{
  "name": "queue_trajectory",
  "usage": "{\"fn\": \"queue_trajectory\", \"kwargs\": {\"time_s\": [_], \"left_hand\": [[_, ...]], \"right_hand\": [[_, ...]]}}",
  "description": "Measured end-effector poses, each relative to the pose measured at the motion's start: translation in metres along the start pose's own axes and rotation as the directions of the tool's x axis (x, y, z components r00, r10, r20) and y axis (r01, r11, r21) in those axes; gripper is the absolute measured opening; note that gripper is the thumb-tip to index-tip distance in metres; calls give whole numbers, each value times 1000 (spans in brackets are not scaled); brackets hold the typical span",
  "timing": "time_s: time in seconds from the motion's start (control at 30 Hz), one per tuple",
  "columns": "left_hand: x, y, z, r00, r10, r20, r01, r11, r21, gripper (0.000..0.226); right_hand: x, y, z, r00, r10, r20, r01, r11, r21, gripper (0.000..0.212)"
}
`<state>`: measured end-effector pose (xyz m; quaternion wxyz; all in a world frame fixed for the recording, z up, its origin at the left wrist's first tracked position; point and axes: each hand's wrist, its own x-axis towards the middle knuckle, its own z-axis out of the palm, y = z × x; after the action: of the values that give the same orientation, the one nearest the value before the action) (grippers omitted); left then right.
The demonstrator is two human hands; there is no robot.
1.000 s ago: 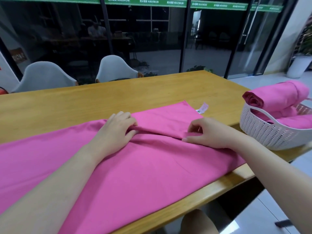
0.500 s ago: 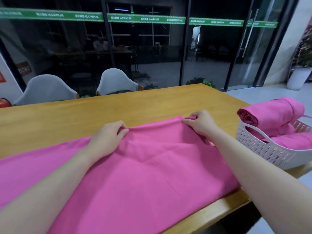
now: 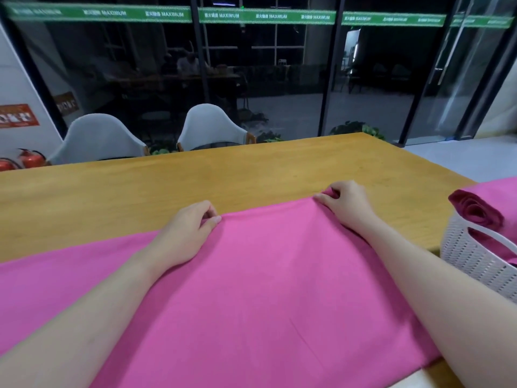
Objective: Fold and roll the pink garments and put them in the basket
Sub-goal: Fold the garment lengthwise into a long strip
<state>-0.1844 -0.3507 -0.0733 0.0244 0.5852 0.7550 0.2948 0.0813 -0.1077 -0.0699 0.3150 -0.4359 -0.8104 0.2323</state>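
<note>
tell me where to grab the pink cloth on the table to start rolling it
Grip the pink cloth along its far edge, coming from the near side over the top, as the left hand and right hand do. That edge lies straight across the table, so pinching it at two spread points keeps the roll even.

1. My left hand shows bare at centre frame, no ring or glove on it
2. My right hand is bare too, right of centre
3. Both forearms run unsleeved to the lower corners, no watch or band
</note>
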Motion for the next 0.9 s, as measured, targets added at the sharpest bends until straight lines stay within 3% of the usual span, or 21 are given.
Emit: {"fn": "queue_trajectory", "kwargs": {"time_s": [0.17,0.37,0.43,0.5,0.6,0.73,0.9], "left_hand": [[6,-4,-8,999,-13,47,14,1000,-15,15],[8,-4,-4,999,-36,20,36,999,-20,11],[8,1,-12,994,99,-41,-87,972,217,10],[6,19,-15,948,311,-69,-253,867,429,22],[-7,57,-9,907,409,96,-420,872,251,31],[-21,58,9,858,242,453,-352,920,174,60],[-23,58,7,834,165,526,-326,917,229,77]], "right_hand": [[7,13,1,999,-49,-8,49,997,52,43],[8,14,3,1000,-19,-15,18,999,-34,41],[6,11,1,999,3,-35,-6,998,-66,42],[2,7,0,998,28,-50,-34,993,-115,44],[-1,4,0,996,68,-56,-77,982,-172,44],[-1,1,-2,996,83,-42,-90,975,-204,46],[10,-8,-8,997,60,-57,-74,956,-282,45]]}}
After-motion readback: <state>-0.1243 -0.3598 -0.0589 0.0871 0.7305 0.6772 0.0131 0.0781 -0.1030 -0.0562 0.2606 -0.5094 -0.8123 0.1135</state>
